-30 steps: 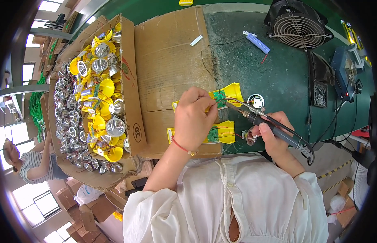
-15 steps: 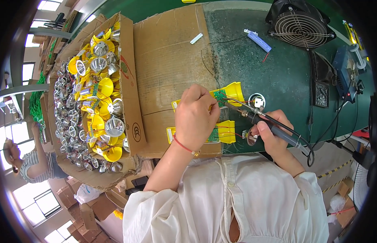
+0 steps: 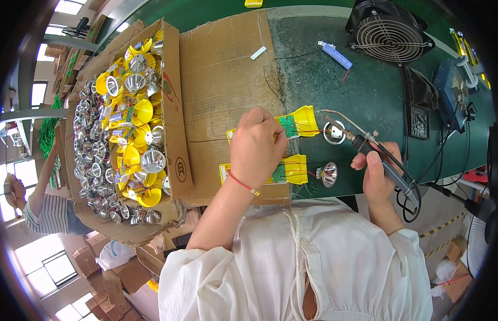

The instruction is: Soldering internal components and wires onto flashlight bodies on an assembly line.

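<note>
Here, the right hand (image 3: 378, 174) clamps the soldering iron (image 3: 362, 143); the left hand (image 3: 257, 144), its grip too hidden to tell, covers one end of the farther yellow housing (image 3: 304, 121), across cardboard (image 3: 227, 69) and counter (image 3: 366, 91). Keeping the circuit board (image 3: 287, 126) steady should help.

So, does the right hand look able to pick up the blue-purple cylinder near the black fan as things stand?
Probably not: the right hand is closed around the soldering iron, so it looks occupied. The way itself seems free, with mostly bare green bench between the hand and the blue-purple cylinder.
</note>
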`<state>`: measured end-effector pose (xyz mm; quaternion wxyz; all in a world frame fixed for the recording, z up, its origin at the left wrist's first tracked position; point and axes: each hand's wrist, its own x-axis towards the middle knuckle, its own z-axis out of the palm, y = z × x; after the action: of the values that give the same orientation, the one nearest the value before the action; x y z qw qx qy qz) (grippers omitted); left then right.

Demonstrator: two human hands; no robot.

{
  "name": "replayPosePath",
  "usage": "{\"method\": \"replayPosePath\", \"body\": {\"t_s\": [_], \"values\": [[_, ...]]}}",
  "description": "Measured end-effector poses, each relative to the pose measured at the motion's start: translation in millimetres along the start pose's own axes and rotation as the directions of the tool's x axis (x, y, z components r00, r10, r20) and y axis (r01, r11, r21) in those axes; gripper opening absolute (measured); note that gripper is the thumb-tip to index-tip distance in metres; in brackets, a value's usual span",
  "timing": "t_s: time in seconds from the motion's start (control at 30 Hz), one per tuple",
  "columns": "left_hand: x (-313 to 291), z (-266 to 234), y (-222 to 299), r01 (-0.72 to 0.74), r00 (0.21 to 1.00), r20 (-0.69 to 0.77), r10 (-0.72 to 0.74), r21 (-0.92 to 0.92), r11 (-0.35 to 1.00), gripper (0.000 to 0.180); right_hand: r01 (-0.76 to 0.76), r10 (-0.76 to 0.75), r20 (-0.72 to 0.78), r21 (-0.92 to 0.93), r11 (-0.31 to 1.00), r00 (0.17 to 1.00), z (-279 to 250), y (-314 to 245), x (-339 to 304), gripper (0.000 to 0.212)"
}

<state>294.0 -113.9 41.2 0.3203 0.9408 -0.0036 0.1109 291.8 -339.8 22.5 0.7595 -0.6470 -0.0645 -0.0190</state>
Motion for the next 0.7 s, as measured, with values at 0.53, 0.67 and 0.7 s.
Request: {"method": "replayPosePath", "body": {"t_s": [0.53, 0.67, 0.7], "values": [[-3.7, -10.4, 8.5, 0.035, 0.999, 0.018, -0.038, 0.12, 0.992, 0.008, 0.092, -0.506, -0.284, -0.798, 0.596, 0.815, -155.0, 12.0, -37.8, 0.023], [11.2, -16.5, 0.5, 0.063, 0.998, 0.002, -0.063, 0.038, 0.997, 0.019, -0.058, -0.345, -0.378, -0.741, 0.669, 0.859, -145.9, 4.1, -30.1, 0.024], [19.5, -17.0, -0.8, 0.099, 0.994, -0.053, -0.096, 0.059, 0.993, 0.021, -0.076, -0.331, -0.452, -0.676, 0.733, 0.828, -138.8, 2.0, -28.4, 0.024]]}}
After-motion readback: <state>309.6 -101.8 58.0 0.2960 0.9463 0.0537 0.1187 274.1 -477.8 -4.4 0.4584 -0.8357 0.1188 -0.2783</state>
